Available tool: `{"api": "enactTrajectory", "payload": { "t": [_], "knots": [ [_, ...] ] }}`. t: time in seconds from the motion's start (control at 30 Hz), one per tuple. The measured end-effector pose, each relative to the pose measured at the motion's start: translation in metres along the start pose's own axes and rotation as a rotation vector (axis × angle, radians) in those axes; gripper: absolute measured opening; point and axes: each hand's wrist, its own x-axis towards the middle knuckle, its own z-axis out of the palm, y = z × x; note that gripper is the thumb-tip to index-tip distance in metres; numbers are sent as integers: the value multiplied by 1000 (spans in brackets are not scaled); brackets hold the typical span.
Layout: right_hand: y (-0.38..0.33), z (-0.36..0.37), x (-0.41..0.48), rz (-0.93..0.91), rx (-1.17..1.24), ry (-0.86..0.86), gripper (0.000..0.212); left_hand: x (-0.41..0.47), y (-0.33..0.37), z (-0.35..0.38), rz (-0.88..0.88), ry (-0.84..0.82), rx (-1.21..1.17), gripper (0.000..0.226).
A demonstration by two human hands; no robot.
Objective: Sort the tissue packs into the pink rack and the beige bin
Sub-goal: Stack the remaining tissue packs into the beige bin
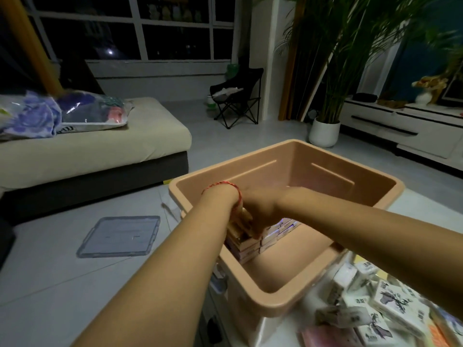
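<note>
A home living room at night: a soft cream sofa (87, 146), a tall green palm in a white pot (324, 132), and a low white TV cabinet (406, 126).

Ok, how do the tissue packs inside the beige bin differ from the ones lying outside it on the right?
The stacked packs sit in neat rows inside the beige bin; the loose packs lie jumbled outside it. The stacked packs look beige-pink; the loose packs are mostly white with a dark print. The right hand grips the stacked packs, left hand alongside; the loose packs are untouched. Both are small rectangular packs.
</note>
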Motion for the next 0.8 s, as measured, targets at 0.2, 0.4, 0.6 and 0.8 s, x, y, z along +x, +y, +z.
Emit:
{"api": "enactTrajectory", "payload": {
  "t": [0.2, 0.4, 0.6, 0.8],
  "knots": [
    [11, -12, -11, 56, 257, 153, 56, -4, 0, 0, 43, -34, 194, 26],
    [17, -6, -10, 250, 463, -2, 49, -1, 0, -1, -10, -106, 246, 36],
    [3, 9, 7, 273, 288, 3, 58, -6, -2, -1, 47, -60, 206, 33],
    [11, 2, 4, 322, 271, 63, 55, -10, -2, 1, 22, -148, 205, 23]
  ]
}}
